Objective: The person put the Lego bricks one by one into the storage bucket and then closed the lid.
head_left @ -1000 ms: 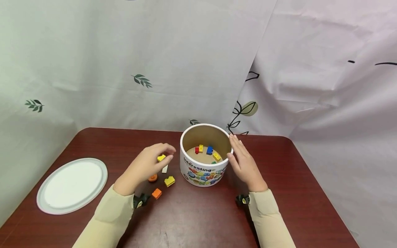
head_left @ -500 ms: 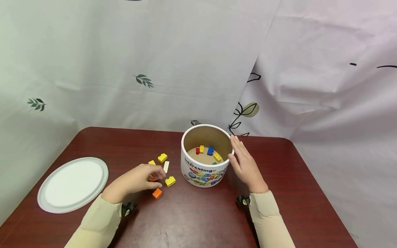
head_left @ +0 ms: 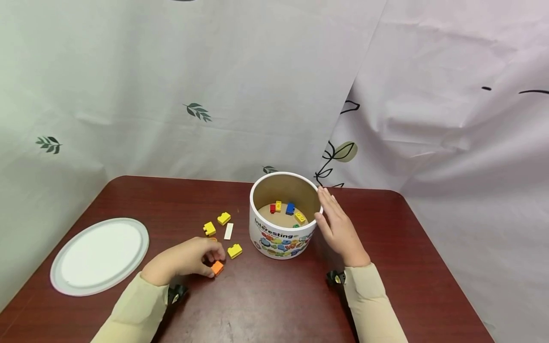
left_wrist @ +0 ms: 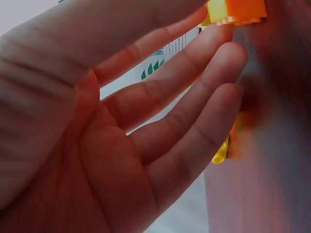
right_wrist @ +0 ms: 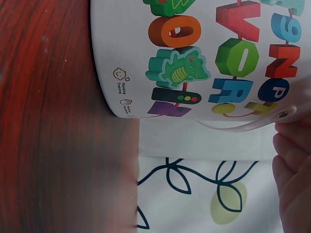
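- Left hand (head_left: 186, 256) now drops to the orange rectangular plastic block (head_left: 218, 268) on the reddish-brown desk (head_left: 274, 309): within reach (grip clamped? can't tell).
- Right hand (head_left: 341, 233), fingers straight, touches the white cylindrical bucket (head_left: 279, 245).

Our arms are clothed in long sleeves of plain, pale cream cloth. Our left sleeve (head_left: 133, 307) looks yellower towards the bottom of the head view and bulges in a soft, puffy fold close to the wrist. Our right sleeve (head_left: 375, 305) has a crease across it, just below a smoother band at the wrist. On the inner side of each wrist we wear a small black device, the left device (head_left: 177, 293) and the right device (head_left: 335, 277), each with a little yellowish spot. Our left hand (head_left: 188, 257) and right hand (head_left: 340, 233) are bare, with rounded fingertips. In the left wrist view, lines cross our palm (left_wrist: 112, 179) and creases mark the finger joints.
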A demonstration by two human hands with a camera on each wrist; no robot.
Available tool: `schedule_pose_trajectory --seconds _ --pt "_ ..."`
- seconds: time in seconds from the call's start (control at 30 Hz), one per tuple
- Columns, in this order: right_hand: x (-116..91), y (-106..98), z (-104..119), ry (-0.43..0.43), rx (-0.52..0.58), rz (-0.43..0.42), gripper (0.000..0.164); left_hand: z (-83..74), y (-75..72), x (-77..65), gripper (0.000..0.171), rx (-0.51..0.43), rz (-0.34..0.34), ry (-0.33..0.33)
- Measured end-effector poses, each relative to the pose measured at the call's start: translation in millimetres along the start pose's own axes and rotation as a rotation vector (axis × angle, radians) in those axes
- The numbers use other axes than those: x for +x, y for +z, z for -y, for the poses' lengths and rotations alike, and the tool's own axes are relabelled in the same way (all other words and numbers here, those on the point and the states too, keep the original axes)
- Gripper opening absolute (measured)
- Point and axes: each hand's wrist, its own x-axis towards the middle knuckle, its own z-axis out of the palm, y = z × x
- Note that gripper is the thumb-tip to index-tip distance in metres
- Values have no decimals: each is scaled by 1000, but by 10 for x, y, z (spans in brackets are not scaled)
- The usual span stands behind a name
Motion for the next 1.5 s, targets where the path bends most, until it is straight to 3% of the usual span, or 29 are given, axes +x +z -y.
schedule_pose_trajectory --seconds 0.43,0.6,1.17,1.5 --pt "-6 1 -10 8 -4 5 57 42 30 24 29 11 14 4" --pt "0 10 -7 15 -9 11 63 53 40 24 28 11 4 18" --pt "0 10 -17 1 -10 7 61 4 21 22 18 -23 -15 12" --pt "4 0 -2 8 -12 9 56 25 10 50 14 -49 -65 8"
